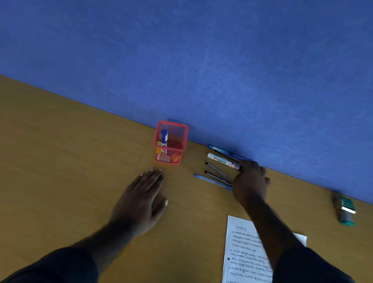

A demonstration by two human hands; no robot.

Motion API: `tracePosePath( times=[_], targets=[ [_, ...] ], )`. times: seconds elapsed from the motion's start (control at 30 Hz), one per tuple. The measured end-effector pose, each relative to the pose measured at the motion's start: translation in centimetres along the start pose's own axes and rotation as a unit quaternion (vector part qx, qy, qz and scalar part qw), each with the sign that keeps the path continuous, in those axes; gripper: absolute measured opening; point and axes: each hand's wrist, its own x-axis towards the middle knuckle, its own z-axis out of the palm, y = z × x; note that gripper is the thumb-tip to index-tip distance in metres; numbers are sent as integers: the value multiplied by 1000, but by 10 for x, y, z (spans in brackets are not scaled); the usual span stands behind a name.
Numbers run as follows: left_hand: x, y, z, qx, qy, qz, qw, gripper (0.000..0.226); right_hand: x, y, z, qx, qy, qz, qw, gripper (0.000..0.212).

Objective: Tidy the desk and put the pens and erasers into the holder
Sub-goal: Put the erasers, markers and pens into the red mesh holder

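Bottom right of frame: white printed paper sheet (248, 271) lay flat on the brown wooden desk (43, 168), partly covered by the right forearm in a dark sleeve.

Lower centre: left hand (143, 198) lay palm down on the desk, fingers straight and close together, holding nothing, fingertips just short of the red mesh square pen holder (170, 142).

Centre right: right hand (250, 182) reached over the ends of a loose row of pens. Fingers were curled down over the near end of the white marker with printed label (222, 160); real pinch or only touching, cannot tell, fingertips hidden under the hand. Two thin black pens (217, 172) and a blue pen (208, 180) ran out left from under the same hand, tips pointing toward the holder. Another blue pen (225, 151) lay above the marker, against the blue fabric partition wall (195, 45).

Centre: holder stood upright near the wall, left of the pens, apart from both hands. Inside: white marker with blue cap (164, 137) upright, orange eraser (176, 157) at the bottom.

Far right: green and grey board duster (346, 210) lay near the wall.
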Motion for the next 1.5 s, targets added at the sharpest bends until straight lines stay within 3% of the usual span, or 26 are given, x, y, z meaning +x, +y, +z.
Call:
tracePosePath(
  times=[0.1, 0.3, 0.47, 0.67, 0.83, 0.97, 1.2, 1.5],
  targets=[
    [0, -1, 1, -1, -6, -2, 1000, 68, -5, 10, 4, -32, -10, -9, 999, 46],
    [0, 0, 0, 1, -3, 3, 1000, 68, -12, 17, 11, -17, -15, -44, 999, 27],
    [0, 1, 0, 2, 8, 6, 1000, 67, -13, 14, 3, 43, 63, -82, 994, 16],
    [-1, -1, 1, 1, 4, 5, 1000, 67, -24, -34, -37, 260, 162, -183, 934, 15],
    [-1, -2, 1, 5, -5, 3, 1000, 69, -22, -84, -71, 336, 199, -227, 892, 22],
    [0, -1, 1, 6, -3, 3, 1000, 69, -17, -113, -77, 359, 167, -256, 882, 19],
    [0, 0, 0, 8, -5, 0, 1000, 69, -3, -130, -43, 265, 73, -299, 914, 19],
    [1, -1, 2, 5, -17, -5, 1000, 70, -4, -127, -13, 174, 24, -302, 937, 18]
  ],
)
